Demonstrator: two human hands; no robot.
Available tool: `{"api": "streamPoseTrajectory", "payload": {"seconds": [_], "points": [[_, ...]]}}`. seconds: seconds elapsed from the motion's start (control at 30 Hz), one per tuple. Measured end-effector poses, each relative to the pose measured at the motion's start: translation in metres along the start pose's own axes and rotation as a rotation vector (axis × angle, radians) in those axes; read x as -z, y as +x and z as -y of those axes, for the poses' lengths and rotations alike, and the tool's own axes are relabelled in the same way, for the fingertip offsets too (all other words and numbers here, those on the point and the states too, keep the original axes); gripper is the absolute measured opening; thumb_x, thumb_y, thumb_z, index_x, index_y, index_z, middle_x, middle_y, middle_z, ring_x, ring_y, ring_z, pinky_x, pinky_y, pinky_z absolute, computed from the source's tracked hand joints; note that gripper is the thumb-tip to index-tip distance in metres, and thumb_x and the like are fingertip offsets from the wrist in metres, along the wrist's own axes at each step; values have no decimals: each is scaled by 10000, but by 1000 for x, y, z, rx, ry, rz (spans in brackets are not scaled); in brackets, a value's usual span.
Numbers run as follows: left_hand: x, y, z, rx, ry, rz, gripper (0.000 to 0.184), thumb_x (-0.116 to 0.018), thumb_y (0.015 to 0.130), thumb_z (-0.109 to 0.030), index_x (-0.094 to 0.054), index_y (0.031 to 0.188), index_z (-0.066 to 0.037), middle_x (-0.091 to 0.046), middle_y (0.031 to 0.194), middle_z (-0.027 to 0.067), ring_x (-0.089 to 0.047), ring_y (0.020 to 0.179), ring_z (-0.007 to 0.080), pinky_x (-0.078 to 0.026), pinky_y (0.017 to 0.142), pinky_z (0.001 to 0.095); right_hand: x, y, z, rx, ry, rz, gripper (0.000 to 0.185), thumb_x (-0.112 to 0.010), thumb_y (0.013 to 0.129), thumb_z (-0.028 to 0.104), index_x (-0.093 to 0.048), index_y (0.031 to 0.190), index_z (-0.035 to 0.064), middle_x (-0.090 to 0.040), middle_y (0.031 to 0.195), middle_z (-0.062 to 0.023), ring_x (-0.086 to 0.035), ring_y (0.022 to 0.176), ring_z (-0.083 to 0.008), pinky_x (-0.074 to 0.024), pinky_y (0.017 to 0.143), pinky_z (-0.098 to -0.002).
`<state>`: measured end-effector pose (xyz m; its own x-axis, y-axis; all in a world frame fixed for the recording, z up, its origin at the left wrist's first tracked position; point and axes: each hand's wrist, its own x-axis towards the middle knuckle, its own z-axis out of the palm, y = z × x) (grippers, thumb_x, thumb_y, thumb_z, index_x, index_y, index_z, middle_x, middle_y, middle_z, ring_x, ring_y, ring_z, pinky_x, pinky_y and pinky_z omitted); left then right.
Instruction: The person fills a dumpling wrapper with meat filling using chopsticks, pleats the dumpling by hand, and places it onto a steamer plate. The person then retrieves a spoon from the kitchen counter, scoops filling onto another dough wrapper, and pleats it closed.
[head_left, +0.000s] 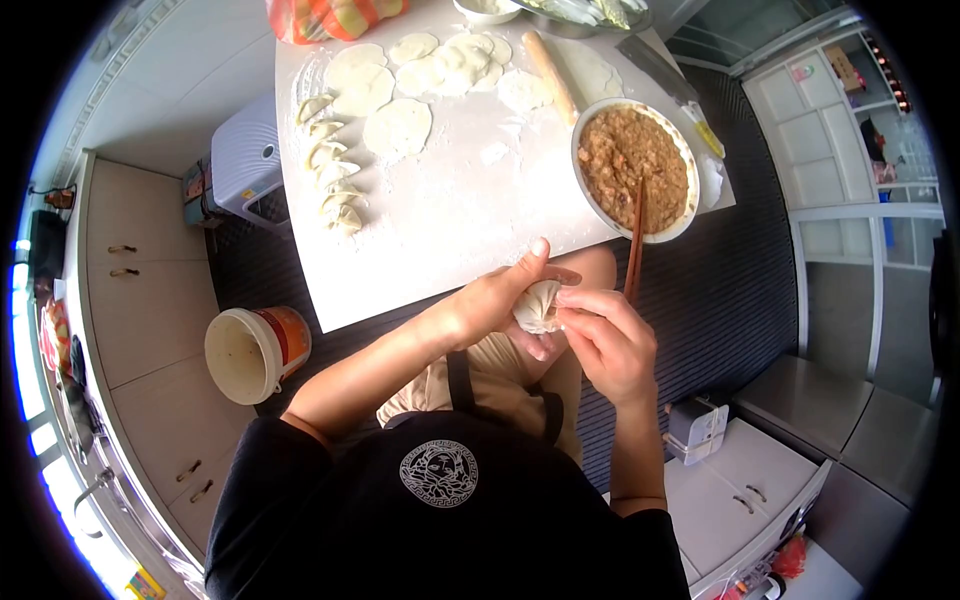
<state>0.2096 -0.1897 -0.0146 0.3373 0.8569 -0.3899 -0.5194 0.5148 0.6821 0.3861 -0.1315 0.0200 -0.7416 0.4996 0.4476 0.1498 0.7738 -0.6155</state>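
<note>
A pleated dumpling (537,307) rests in my left hand (499,297), whose fingers curl under it with the thumb raised. My right hand (610,340) pinches the dumpling's right edge between thumb and fingertips. Just beyond my hands, at the table's near right corner, stands a white bowl (581,172) of brown minced filling (632,155). Chopsticks (637,240) lean in it, their ends sticking out toward me. Several folded dumplings (330,165) form a row along the table's left side. Flat round wrappers (398,128) lie farther back, some overlapping.
The floury white table (430,235) also bears a rolling pin (551,78), a cleaver (655,68), a red-orange bag (330,18) and a tray of greens (590,15) at the back. A bucket (243,355) stands on the floor to my left, near cabinets (150,290).
</note>
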Motion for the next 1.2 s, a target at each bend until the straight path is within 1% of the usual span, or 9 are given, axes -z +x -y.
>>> {"api": "streamPoseTrajectory", "payload": {"seconds": [0.1,0.23,0.4,0.53,0.63,0.73,0.87,1.03,1.2], "points": [[3,1,0,36,-5,27,874,-177,940,-670,-380,1373,62,-625,980,162,-666,765,229,-604,637,323,-3,-1,2,2,-4,-36,135,-716,729,-67,-659,836,-6,-665,975,-96,-671,821,-225,-558,693,-299],[3,-3,-8,86,43,77,884,-169,935,-678,-359,1393,53,-630,922,141,-653,688,201,-590,574,308,-2,-3,4,7,21,-29,134,-714,737,-65,-659,842,-2,-655,975,-93,-667,838,-217,-557,702,-297],[8,-3,-8,74,133,85,784,-172,944,-663,-476,1242,-4,-620,841,108,-635,629,160,-549,504,259,-2,-3,2,27,106,-35,229,-719,735,-60,-650,946,-5,-606,1081,-117,-657,886,-207,-565,706,-298],[8,-3,-7,43,99,68,698,-174,957,-642,-502,1107,-44,-614,827,95,-628,621,151,-509,465,238,-1,0,7,-148,27,-57,282,-742,730,-22,-652,997,-3,-579,1133,-138,-647,863,-208,-559,686,-291],[8,-2,-3,-25,22,82,700,-176,962,-633,-501,1129,-36,-614,828,93,-627,616,161,-494,451,239,-4,-3,4,-217,30,-65,258,-748,714,-25,-665,958,-3,-596,1088,-121,-642,839,-210,-544,671,-297],[8,-2,-2,-32,30,74,692,-181,965,-627,-501,1129,-36,-613,831,94,-630,619,168,-491,447,242,-6,-6,1,-177,-16,-62,218,-751,699,-31,-676,902,-1,-616,1013,-92,-631,813,-209,-527,659,-302],[7,-3,-2,-20,15,61,703,-178,963,-630,-502,1131,-29,-610,804,91,-630,606,172,-498,452,247,-5,-3,1,-37,-132,-66,203,-738,699,-44,-693,889,10,-629,941,-61,-613,786,-205,-519,651,-297],[8,-4,-7,78,78,73,761,-166,945,-662,-511,1131,-9,-598,759,84,-624,581,175,-503,454,248,-1,3,2,53,-115,-2,227,-736,677,-40,-701,894,17,-628,938,-49,-613,776,-197,-522,642,-297],[5,-5,-16,161,200,151,829,-152,915,-708,-518,1133,3,-586,734,77,-616,563,170,-495,438,245,5,6,0,124,-78,92,226,-743,664,-31,-700,879,22,-626,931,-53,-626,782,-197,-527,645,-302]]}}
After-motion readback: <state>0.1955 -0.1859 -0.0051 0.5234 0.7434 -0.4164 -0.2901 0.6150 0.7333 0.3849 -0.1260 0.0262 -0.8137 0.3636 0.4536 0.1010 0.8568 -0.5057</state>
